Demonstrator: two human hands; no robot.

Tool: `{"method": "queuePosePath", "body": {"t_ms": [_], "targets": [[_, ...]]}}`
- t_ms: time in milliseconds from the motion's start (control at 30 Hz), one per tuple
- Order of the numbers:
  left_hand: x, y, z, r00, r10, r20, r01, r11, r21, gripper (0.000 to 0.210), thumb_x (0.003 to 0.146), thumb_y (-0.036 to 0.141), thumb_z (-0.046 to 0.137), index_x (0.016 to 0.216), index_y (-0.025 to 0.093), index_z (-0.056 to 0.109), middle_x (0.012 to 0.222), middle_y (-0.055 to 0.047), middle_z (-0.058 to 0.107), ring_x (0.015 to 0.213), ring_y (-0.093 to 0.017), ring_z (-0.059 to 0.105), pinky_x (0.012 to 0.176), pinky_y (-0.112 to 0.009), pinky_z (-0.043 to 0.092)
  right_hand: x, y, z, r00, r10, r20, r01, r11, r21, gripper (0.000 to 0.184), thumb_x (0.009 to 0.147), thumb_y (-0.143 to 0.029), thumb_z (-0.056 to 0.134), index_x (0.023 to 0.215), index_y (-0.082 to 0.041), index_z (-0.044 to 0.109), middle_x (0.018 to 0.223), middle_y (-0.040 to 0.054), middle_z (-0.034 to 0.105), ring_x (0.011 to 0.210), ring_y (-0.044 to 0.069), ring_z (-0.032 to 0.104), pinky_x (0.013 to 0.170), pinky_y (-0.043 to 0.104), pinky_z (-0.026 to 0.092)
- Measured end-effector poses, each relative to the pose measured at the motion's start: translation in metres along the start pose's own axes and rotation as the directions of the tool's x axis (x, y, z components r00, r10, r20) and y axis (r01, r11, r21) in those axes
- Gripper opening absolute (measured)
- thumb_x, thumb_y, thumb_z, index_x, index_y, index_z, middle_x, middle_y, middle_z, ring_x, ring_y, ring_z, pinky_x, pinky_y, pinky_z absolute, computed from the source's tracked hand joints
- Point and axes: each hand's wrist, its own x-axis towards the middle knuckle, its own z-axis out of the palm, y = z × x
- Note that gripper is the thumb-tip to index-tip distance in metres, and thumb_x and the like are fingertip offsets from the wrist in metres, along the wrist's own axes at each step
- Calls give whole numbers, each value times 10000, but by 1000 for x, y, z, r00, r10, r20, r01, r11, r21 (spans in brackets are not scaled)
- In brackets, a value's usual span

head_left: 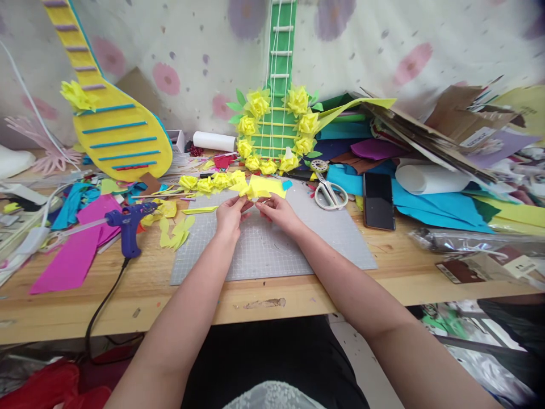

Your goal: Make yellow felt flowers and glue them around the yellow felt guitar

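Observation:
My left hand [231,215] and my right hand [279,212] meet above the grey cutting mat [272,255]. Their fingertips pinch a small yellow paper piece [251,191] from both sides; its exact shape is partly hidden by the fingers. Just behind it lies a yellow paper sheet [268,184]. A row of yellow paper flowers [220,180] rests at the mat's far edge, left of centre. Loose yellow petals [176,232] lie on the mat's left side, near a folded yellow strip [200,210].
A purple glue gun [129,230] stands left of the mat. Scissors [327,193] and a phone [378,201] lie to the right. Behind lean a green guitar-shaped craft [279,96] with yellow flowers and a yellow lute-shaped one [121,133]. Coloured sheets [434,207] and cardboard [430,139] pile up at right.

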Motion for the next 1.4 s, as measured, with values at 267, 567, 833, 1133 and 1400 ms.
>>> {"method": "queuePosePath", "body": {"t_ms": [267,567,833,1133,1400], "targets": [[-3,0,3,998,37,-51,-40,998,-57,153,674,237,688,696,147,567,621,19,588,565,-73,580,450,-156,378,0,-2,5,999,26,-42,-25,999,29,355,668,-514,614,704,-190,474,500,-55,487,408,60,367,415,215,273],[-2,0,4,999,22,-45,-25,997,-74,190,652,268,711,729,148,585,608,35,573,542,-60,559,459,-163,384,0,-3,7,998,4,-64,-9,997,-79,332,698,-494,572,644,-179,483,521,-46,455,480,74,366,478,223,283],[-4,5,3,999,-53,-7,52,995,-87,133,709,246,666,752,153,582,630,31,579,497,-38,540,451,-152,407,1,-3,6,992,16,-124,-41,978,-203,298,735,-440,528,662,-153,563,540,-33,465,500,80,362,494,229,276],[-5,5,3,999,-46,-21,46,999,-23,111,673,182,664,751,143,596,669,21,587,491,-36,506,468,-170,404,2,-1,4,996,62,-70,-73,982,-172,367,777,-480,458,637,-158,566,455,-48,416,427,75,332,465,232,267],[4,-4,-5,847,531,14,-456,714,532,143,587,204,693,724,194,654,785,-5,544,728,-119,493,701,-241,403,1,-1,5,999,20,-35,-22,997,-74,323,805,-484,437,723,-183,522,439,-65,415,405,72,324,435,216,267]]}}
